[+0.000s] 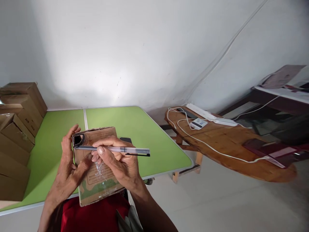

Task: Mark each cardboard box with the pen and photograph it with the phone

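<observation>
Box (96,167) is being held tilted over the table (145,135) edge by the left hand (69,167), clasped on its left side. Pen (113,149) is being pinched by the right hand (118,161) across the box top — best kept steady, box braced firmly.

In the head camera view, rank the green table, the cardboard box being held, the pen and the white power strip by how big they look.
1. green table
2. cardboard box, though it sits nearest the camera
3. pen and white power strip: similar apparent length, and the strip lies farther off, so I won't rank them.
</observation>
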`<move>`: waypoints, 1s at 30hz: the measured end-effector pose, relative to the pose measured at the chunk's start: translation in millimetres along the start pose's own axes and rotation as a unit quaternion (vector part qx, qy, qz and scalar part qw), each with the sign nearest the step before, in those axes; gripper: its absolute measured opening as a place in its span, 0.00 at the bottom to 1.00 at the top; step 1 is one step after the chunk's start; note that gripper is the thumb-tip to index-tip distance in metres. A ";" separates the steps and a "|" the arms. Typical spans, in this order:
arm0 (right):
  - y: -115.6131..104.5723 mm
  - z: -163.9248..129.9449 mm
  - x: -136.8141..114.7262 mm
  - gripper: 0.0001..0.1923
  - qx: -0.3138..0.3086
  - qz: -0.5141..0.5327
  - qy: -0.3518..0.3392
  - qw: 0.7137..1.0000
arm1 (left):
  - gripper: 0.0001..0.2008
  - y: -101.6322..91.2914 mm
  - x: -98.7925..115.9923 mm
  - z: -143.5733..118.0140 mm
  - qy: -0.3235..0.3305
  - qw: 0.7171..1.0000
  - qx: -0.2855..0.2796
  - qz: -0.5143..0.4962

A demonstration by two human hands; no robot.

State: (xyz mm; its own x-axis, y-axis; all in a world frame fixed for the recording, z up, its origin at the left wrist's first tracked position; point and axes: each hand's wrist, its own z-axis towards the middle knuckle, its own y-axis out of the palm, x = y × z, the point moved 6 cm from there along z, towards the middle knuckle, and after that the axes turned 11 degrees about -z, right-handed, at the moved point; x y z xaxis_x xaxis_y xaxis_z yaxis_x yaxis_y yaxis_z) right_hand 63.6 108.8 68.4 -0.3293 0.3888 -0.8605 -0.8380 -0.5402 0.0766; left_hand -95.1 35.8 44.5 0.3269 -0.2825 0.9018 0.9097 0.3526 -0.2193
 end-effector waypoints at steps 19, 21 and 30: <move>-13.9 9.3 -2.0 0.12 0.134 -0.053 -0.004 0.990 | 0.38 -0.2 -2.4 -3.2 0.004 1.000 0.021 0.005; -7.8 10.0 -2.2 0.12 0.107 -0.047 0.002 0.993 | 0.38 -1.8 -2.5 -3.4 0.008 1.000 0.024 0.012; -108.7 29.0 13.1 0.26 0.295 -0.191 -0.005 0.936 | 0.43 -9.8 3.2 4.7 -0.035 0.998 0.047 -0.011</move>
State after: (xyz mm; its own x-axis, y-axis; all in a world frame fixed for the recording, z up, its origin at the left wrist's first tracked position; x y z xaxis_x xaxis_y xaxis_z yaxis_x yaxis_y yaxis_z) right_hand 137.8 194.2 63.4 0.0419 0.4782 -0.8773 -0.9888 0.1456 0.0321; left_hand -104.3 35.7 51.3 0.2866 -0.2294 0.9302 0.8872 0.4301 -0.1672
